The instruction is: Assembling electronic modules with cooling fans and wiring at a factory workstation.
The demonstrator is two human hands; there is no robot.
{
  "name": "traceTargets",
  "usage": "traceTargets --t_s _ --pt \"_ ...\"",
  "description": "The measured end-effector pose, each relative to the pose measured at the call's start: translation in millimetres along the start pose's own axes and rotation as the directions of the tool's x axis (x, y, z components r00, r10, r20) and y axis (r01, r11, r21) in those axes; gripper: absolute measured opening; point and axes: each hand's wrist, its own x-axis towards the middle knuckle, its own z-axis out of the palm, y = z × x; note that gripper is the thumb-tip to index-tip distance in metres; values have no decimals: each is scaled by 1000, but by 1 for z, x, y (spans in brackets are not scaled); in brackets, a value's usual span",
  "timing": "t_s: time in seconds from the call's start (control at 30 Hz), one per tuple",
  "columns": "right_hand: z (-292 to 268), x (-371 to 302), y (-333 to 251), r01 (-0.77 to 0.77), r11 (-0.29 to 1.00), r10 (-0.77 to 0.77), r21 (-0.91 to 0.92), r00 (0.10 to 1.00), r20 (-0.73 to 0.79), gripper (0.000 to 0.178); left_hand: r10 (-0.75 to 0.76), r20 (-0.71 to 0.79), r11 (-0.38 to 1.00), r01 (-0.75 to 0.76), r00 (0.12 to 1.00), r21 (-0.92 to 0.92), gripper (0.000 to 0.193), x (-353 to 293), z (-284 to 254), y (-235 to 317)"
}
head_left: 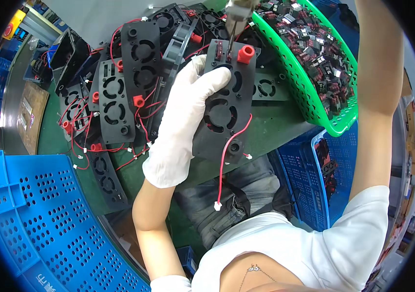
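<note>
My left hand (188, 104), in a white glove, grips a black plastic fan panel (221, 141) by its left side, thumb across its face. The panel is tilted up, with round slotted vents, a red knob-like fitting (246, 54) near its top and a red wire ending in a white connector (217, 206). The bit of a powered screwdriver (235, 28) points down at the panel's top, beside a small dark red part (219, 50). My right forearm (380, 63) reaches up past the upper edge; the right hand is out of sight.
Several more fan panels (112, 92) with red wires lie heaped on the green tabletop (278, 124) at left and behind. A green basket (292, 80) at right holds many small dark red parts. Blue crates (47, 209) stand at left and right (302, 177).
</note>
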Motion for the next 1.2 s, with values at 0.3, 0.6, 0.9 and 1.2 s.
traceTargets --t_s 0.3,0.6,0.9,1.2 --pt "-3 -4 8 -21 999 21 -31 1000 -11 48 -1 -82 1000 -1 997 -23 46 0 -1 -6" --pt "1 -3 13 -31 998 30 -60 1000 -5 47 2 -7 1000 -3 1000 -4 39 -3 0 -1" --pt "-2 -4 18 -41 995 39 -86 999 -14 47 -1 12 1000 1 1000 -13 36 0 -1 -4" --pt "-4 -10 18 -52 991 49 -126 998 -29 46 -16 -13 999 16 1000 -50 39 -5 3 1"
